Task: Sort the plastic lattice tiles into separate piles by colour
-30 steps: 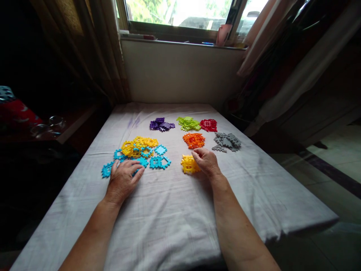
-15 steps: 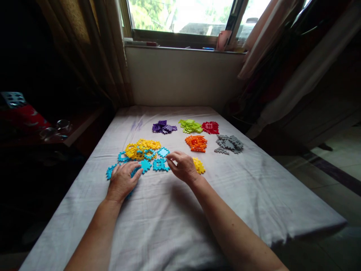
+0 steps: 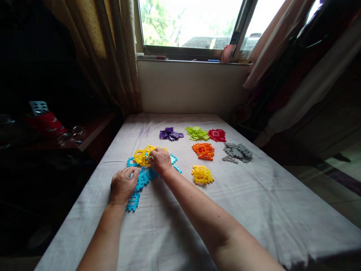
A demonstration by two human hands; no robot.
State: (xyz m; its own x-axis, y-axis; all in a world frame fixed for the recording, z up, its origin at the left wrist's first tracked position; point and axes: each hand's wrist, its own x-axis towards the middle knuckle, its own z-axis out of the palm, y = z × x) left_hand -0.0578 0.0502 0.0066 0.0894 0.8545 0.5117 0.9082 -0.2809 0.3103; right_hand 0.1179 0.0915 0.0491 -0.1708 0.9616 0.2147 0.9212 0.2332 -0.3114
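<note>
Blue notched plastic pieces [image 3: 142,178] lie loosely spread at the left of the cloth-covered table. Behind them is a heap of yellow pieces [image 3: 140,156]. My left hand [image 3: 122,184] rests at the left edge of the blue pieces, its fingers bent over them; what its fingertips hold, if anything, is hidden. My right hand [image 3: 160,160] reaches across to the right side of the yellow heap, fingers pinched together there, and I cannot make out what is between them. A smaller yellow pile [image 3: 202,174] sits to the right of my right forearm.
Further back lie purple [image 3: 170,134], lime green [image 3: 196,133], red [image 3: 217,135], orange [image 3: 203,151] and grey [image 3: 237,152] piles on the white cloth [image 3: 248,210]. Beyond the table's left edge are glasses [image 3: 72,136] on a dark surface. A window wall stands behind.
My right hand has moved left from beside the small yellow pile to the yellow heap, uncovering that pile. My left hand stays by the blue pieces. The camera view has shifted slightly.
</note>
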